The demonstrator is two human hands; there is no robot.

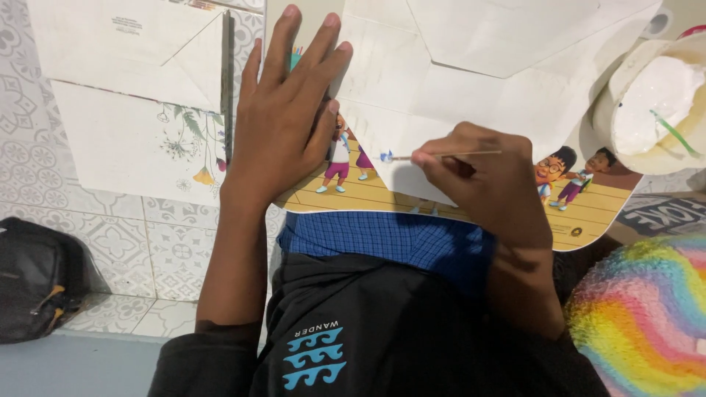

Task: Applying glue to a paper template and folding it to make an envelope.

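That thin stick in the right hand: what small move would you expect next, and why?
Probably a short stroke of the thin stick along the white flap's edge. Its tip already sits on the paper, the left hand presses the printed sheet flat, and an open tub of white paste stands beside the right hand.

Even, soft indoor light from above leaves the white paper [471, 66] bright without glare. Faint shadows sit under both hands. The dark shirt [368, 331] loses detail. The nearby rainbow cloth [647, 309] is blurred; the centre is sharp.
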